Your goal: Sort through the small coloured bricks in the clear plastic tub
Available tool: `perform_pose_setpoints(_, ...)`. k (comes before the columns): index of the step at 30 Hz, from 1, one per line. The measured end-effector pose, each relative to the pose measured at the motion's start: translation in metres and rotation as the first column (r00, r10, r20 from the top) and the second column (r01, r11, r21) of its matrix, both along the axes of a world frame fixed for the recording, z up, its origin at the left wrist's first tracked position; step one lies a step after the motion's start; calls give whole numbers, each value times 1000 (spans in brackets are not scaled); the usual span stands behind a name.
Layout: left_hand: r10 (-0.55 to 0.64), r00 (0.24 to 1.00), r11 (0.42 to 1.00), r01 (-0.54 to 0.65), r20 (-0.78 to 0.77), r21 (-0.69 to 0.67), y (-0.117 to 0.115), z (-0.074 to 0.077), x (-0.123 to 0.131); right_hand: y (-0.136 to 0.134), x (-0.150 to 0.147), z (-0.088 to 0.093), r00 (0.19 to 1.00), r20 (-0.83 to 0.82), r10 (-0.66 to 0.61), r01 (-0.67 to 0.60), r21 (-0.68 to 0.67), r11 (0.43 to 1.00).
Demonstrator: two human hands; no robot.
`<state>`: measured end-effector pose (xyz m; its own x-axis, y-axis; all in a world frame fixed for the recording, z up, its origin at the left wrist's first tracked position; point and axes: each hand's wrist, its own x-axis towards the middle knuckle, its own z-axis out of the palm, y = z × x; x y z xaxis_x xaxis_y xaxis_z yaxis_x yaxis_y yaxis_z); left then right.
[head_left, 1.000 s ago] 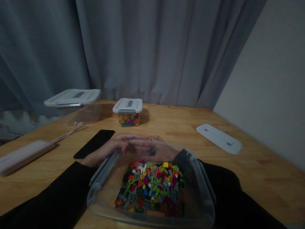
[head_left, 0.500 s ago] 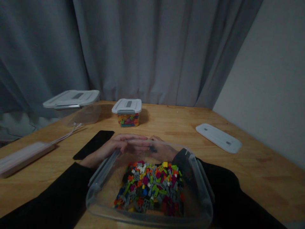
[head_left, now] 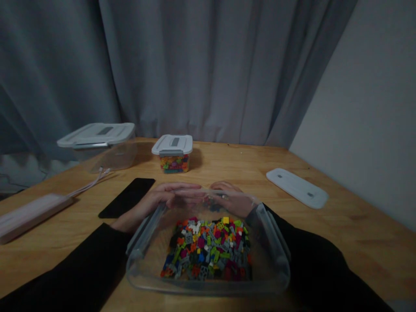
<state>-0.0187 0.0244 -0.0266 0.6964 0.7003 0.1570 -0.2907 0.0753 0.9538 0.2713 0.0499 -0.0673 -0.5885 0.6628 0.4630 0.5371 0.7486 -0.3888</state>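
Observation:
A clear plastic bin [head_left: 208, 287] stands in front of me, its floor covered with small multicoloured building bricks [head_left: 208, 249]. Beyond its far side, my left hand [head_left: 177, 196] has its fingers stretched out towards the right. My right hand [head_left: 232, 199] is across from it behind the same far wall, fingers extended and partly blurred by the plastic. A few small pieces [head_left: 211, 203] show through the wall between the two hands. Whether either hand touches the bin, I cannot tell.
A small lidded box of bricks [head_left: 172, 162] stands at the back, left of it a larger lidded clear box [head_left: 113, 154]. A black phone [head_left: 128, 198] and a pale power strip [head_left: 35, 214] with cables are at left. A white lid [head_left: 297, 187] lies at right.
My right hand has moved to the right, away from the left, and its forearm has swung outward. Small pieces now show between the hands. The bin's near rim sits slightly farther away.

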Motion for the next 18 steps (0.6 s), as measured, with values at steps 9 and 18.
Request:
perform_pose_setpoints(9, 86, 994, 996, -86, -64, -1, -19, 17, 5, 15, 41, -15, 995, 3, -103, 103, -93, 990)
perform_pose_setpoints(18, 142, 985, 990, -144, -93, -5, -18, 17, 4, -8, 26, -6, 998, 27, -49, 52, -135, 989)
